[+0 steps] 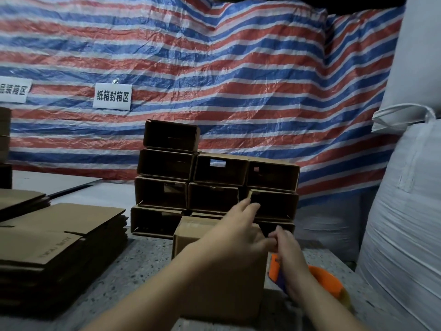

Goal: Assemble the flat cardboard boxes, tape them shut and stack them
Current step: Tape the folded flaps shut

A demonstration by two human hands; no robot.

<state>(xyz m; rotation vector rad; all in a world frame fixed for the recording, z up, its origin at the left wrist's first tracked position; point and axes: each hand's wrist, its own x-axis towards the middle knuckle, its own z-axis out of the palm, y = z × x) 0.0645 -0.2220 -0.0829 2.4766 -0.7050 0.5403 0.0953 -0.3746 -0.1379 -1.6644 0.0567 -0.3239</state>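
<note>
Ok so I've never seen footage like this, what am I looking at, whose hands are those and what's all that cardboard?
There is one picture, from a camera worn on a person's head, looking down at their own bare hands. The left hand rests open on a cardboard box standing on the speckled table. The right hand grips an orange tape dispenser. Flat unfolded boxes lie piled at left. Behind, assembled boxes are stacked against a striped tarp.

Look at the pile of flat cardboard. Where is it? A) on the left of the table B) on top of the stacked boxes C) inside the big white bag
A: the flat cardboard lies in a pile on the table's left side, apart from the stacked boxes.
</note>
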